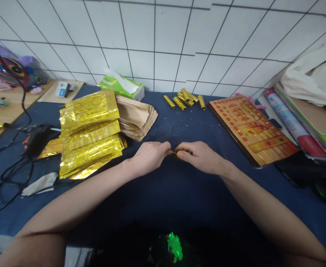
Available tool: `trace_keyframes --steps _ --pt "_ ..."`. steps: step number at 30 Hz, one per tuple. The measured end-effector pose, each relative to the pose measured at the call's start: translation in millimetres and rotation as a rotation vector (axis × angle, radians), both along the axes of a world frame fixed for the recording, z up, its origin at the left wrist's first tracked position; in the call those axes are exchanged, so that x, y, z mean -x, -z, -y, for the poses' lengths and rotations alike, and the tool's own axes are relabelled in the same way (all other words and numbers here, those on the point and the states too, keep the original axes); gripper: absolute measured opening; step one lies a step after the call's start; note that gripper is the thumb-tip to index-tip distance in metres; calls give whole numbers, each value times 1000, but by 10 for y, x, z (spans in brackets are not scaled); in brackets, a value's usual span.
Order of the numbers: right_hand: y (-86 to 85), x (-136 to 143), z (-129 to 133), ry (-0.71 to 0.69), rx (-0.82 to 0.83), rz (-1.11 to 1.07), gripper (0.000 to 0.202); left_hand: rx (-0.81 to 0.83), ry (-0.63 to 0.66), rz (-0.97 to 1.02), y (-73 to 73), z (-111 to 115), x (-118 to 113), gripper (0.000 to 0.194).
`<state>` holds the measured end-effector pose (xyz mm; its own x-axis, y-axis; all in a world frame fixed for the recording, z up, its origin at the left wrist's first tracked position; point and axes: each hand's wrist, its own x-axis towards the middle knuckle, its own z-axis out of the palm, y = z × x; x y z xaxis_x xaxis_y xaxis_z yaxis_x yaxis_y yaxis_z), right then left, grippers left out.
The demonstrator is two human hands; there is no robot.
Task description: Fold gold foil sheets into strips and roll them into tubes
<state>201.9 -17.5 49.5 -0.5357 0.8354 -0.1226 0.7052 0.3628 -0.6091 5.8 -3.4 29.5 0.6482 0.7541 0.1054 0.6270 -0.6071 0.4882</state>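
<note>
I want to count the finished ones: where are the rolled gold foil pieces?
In the head view, the gold foil rolls lie in a small cluster at the back of the blue table, by the tiled wall, between the brown paper stack and the printed sheet stack.

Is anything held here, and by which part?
Both the left hand and right hand pinch a small gold foil piece, one at each end; only a sliver shows between the fingertips.

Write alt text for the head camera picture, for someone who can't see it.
Two bare hands, the left hand and right hand, meet over a dark blue table, pinching a small gold foil piece between them. Stacks of gold foil sheets and brown paper lie to the left, finished gold rolls behind.
</note>
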Motion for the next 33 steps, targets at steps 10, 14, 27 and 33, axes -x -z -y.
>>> trace_keyframes --steps 10,14,27,33 --pt "194 102 67 -107 -228 169 32 76 99 -91 -45 25 11 26" --pt "210 134 69 -103 -209 165 29 -52 138 -135 41 -12 3 27" --pt "181 -69 -79 -81 -270 248 39 127 -44 26 46 -153 93 26" --pt "308 -65 -39 -23 -643 345 41 582 -57 330 57 -168 74 43"
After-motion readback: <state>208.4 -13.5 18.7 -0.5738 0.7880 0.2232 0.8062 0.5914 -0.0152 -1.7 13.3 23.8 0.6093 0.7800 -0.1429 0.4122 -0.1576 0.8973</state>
